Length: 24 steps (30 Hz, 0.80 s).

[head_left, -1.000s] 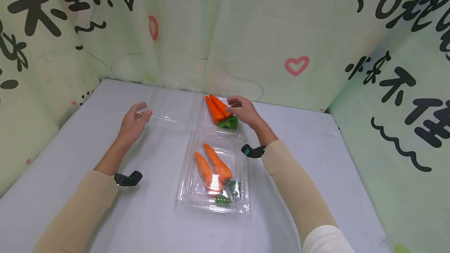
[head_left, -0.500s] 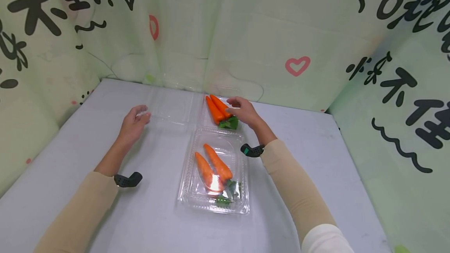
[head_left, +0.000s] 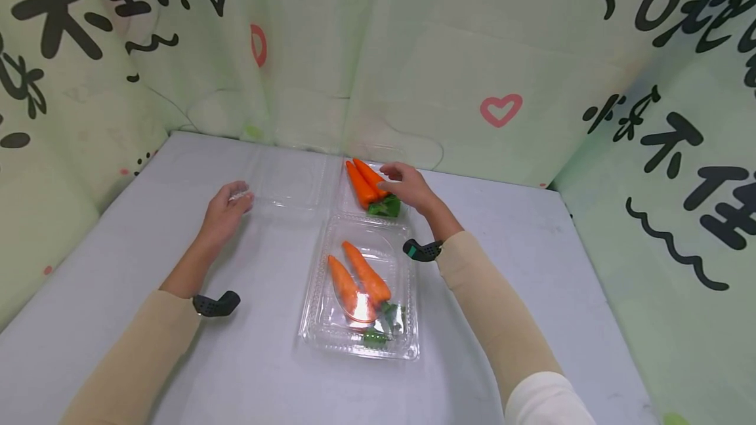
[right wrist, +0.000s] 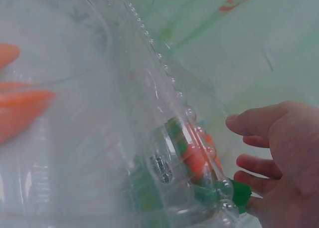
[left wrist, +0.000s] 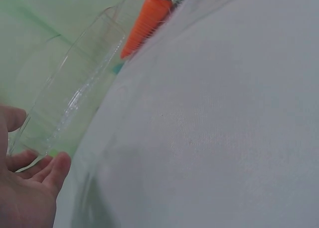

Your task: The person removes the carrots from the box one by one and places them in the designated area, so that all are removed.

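My left hand holds the outer end of a clear plastic lid, with thumb and fingers about its edge in the left wrist view. The lid stands open to the left of the far clear container. In that container lie orange carrots with green leafy tops. My right hand is at the container's right side, fingers loosely bent above the carrots; contact cannot be made out. Close to its wrist camera, a nearer clear container covers much of the right wrist view.
The nearer container is closed over two carrots with green tops. Both containers stand on a white-covered table. A pale green printed curtain rises behind the table and along both sides.
My left hand has dropped slightly toward me with the lid's end. The right hand stays almost where it was, and the carrots have not moved.
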Each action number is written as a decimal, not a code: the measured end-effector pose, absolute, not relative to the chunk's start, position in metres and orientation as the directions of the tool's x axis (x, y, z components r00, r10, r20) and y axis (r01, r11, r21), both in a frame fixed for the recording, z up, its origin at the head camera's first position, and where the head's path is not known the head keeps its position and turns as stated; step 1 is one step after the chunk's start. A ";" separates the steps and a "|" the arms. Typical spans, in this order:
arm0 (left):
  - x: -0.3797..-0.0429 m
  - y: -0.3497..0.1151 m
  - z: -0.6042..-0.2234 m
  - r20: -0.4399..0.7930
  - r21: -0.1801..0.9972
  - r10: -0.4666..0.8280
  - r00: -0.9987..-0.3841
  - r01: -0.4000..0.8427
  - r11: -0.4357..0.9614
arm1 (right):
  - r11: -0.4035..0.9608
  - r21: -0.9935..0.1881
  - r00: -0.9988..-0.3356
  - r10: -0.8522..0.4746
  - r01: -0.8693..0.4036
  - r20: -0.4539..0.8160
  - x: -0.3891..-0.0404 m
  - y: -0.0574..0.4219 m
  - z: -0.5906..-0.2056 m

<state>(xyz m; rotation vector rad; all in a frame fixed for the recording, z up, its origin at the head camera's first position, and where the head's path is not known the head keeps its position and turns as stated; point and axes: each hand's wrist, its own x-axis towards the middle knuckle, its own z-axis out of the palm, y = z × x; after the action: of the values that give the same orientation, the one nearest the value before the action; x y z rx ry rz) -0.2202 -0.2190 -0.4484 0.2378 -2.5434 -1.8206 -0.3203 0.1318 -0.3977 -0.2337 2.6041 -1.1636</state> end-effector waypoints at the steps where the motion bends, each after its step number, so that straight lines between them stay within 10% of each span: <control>1: -0.220 -0.219 -0.449 -0.089 0.940 -0.126 -0.988 -0.125 0.317 | 0.664 -0.747 -0.947 -0.260 -0.034 -0.188 -0.320 0.132 -0.397; 24: -0.219 -0.221 -0.454 -0.154 0.901 -0.126 -0.980 -0.192 0.389 | 0.695 -0.719 -0.922 -0.278 0.000 -0.268 -0.329 0.128 -0.405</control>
<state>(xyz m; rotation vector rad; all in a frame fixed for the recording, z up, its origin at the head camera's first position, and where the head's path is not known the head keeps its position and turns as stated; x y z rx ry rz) -0.2188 -0.2211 -0.4536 0.3061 -2.6678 -1.7438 -0.3286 0.1282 -0.4054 -0.2181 2.5483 -1.0814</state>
